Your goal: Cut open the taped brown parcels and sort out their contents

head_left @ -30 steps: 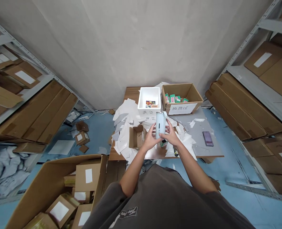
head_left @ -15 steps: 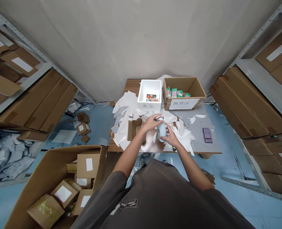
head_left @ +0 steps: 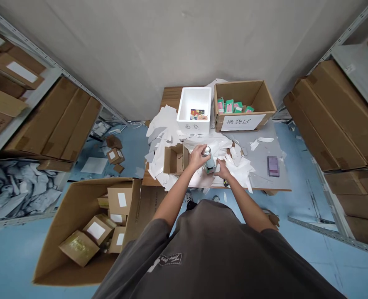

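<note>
over the worktop (head_left: 170,96) with scattered white paper (head_left: 163,121), above blue floor (head_left: 12,249), the left hand (head_left: 198,158) has its fingers gripping the pale bottle (head_left: 211,162) near its top; whether the right hand (head_left: 224,172), low beside it, also grips, i cannot tell.

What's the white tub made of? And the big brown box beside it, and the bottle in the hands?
The white tub seems to be matte foam, given its thick walls, perhaps plastic. The brown box looks like dull cardboard, with thin, flat walls. The bottle could be metal or plastic; its silvery top shines.
</note>
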The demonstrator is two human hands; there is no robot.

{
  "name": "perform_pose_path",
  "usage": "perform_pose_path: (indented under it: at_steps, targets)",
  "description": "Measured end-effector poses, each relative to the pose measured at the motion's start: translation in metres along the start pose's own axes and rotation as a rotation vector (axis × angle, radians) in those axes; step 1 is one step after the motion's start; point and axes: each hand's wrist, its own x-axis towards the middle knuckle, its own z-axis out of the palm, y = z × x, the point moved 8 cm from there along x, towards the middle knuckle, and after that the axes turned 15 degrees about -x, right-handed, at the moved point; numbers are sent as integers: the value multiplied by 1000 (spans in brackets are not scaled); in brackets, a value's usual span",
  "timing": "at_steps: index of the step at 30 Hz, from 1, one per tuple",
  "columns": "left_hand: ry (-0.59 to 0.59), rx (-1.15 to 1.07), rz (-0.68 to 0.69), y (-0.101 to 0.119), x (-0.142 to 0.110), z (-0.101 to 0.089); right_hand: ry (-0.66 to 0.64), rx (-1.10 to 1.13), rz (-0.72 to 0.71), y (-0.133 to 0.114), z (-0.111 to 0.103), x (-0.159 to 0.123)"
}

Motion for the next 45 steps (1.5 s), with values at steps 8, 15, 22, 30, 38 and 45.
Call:
perform_pose_path:
  at_steps: [8, 15, 22, 30, 38, 45]
  targets:
    - [30, 86, 2, -12, -7, 13, -67, 203, -10, 2, 28, 37]
    - [46, 149, -20, -28, -19, 17, -27, 287, -79, -7, 35, 30]
    - [-67, 202, -104, -56, -37, 51, 7, 265, -96, -7, 41, 23]
    - [-107, 290, -269, -96, -64, 90, 46, 198, -98, -4, 42, 20]
    - [-69, 144, -475, -131, -65, 94, -3, 190, -99, -11, 44, 19]
    - [-98, -202, -537, -153, -57, 96, -36, 245, -31, -8, 40, 14]
